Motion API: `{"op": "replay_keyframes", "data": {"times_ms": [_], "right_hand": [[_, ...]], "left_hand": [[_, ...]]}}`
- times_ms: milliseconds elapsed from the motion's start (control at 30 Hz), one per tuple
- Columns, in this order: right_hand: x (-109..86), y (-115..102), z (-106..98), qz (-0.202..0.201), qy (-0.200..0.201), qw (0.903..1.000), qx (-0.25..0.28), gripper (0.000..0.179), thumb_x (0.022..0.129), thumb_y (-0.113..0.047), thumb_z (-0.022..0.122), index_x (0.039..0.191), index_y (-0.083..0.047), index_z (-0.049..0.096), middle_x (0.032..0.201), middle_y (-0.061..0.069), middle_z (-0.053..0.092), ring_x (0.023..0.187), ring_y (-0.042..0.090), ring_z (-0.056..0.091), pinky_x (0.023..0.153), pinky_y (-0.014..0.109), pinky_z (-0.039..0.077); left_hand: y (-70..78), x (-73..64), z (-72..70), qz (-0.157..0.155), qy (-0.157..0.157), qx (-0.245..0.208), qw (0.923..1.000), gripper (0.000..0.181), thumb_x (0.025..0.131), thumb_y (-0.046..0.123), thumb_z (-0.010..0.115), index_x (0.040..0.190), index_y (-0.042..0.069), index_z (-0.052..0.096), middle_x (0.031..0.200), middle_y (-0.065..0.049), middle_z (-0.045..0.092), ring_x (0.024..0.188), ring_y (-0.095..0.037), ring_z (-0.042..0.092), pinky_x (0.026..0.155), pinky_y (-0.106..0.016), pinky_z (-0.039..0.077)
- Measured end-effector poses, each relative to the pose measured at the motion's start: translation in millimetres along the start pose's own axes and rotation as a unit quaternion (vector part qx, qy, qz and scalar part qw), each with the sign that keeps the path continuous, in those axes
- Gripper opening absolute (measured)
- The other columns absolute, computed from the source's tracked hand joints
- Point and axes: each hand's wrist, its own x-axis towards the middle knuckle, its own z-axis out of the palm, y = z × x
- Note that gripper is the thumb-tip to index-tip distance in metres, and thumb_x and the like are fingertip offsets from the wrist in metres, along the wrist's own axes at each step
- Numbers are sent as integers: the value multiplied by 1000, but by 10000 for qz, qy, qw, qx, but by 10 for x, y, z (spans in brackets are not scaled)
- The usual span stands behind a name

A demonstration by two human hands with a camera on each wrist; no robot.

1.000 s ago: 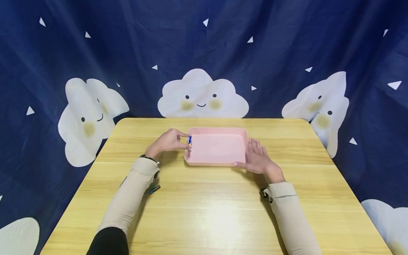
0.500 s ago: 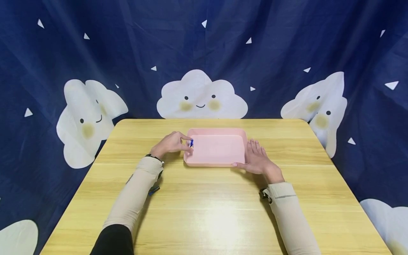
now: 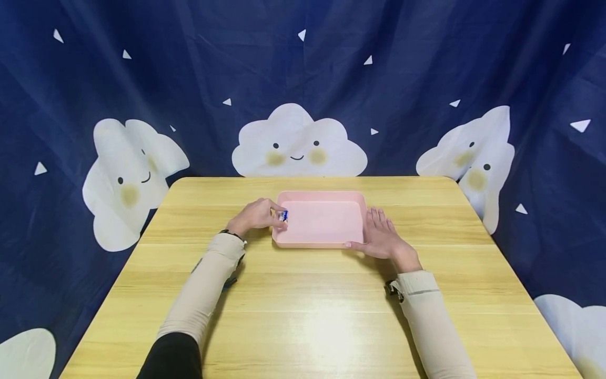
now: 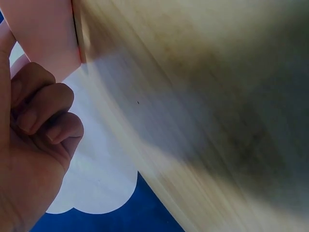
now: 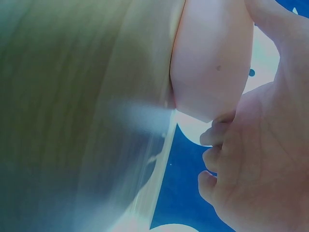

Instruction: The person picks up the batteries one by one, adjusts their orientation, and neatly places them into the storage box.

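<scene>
A shallow pink tray (image 3: pixel 326 221) lies on the wooden table. Over its left end, my left hand (image 3: pixel 258 215) pinches a small blue-and-white item (image 3: pixel 283 216) between thumb and forefinger; its kind is too small to tell. In the left wrist view the other fingers (image 4: pixel 48 104) of that hand curl toward the palm, and the item is out of sight. My right hand (image 3: pixel 384 235) rests along the tray's right side, fingers straight and thumb at the front rim. The right wrist view shows its palm beside the tray's pink wall (image 5: pixel 212 58).
A dark blue object (image 3: pixel 229 284) lies on the table (image 3: pixel 303 305), partly hidden by my left forearm. Behind the table hangs a navy curtain (image 3: pixel 265 63) with white clouds.
My left hand has moved slightly right and toward me with the small blue-and-white item, further over the tray's left end. My right hand has stayed at the tray's right side.
</scene>
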Motion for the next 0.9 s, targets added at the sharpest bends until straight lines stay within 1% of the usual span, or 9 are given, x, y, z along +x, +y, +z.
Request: {"op": "replay_keyframes", "data": {"times_ms": [167,267,433,600,900], "right_hand": [[-2,-4,-9,-1,-8,10000,30,126,91,-76,56,160,12,-3,169,31,-6,159,50,-5,127,64,3],[0,-14,-1,9,-13,10000,27,126,91,-75,56,160,11,-3,169,31,-6,159,50,-5,127,64,3],[0,-15,1,14,-14,10000,9,126,91,-76,56,160,11,-3,170,31,-6,159,50,-5,127,64,4],[0,-7,-1,-4,8,10000,17,127,90,-76,56,160,12,-3,170,31,-6,159,50,-4,127,64,4],[19,1,9,-3,24,10000,15,127,90,-76,57,161,11,-4,170,31,-6,159,49,-4,127,64,5]], "left_hand": [[15,25,6,-170,-64,271,9995,61,81,49,85,132,18,73,56,9,33,52,-10,31,50,-28,28],[26,40,9,-214,-108,414,9989,60,80,49,85,132,20,73,57,8,38,56,-13,35,53,-30,30],[62,62,0,-285,-157,636,9974,61,79,48,86,132,21,73,62,6,48,65,-17,44,57,-31,33],[79,81,-1,-307,-237,767,9963,62,80,48,85,134,20,71,64,5,45,68,-18,46,58,-31,34],[88,77,-11,-284,-244,670,9970,62,80,47,85,133,17,72,63,4,43,67,-19,46,57,-31,33]]}}
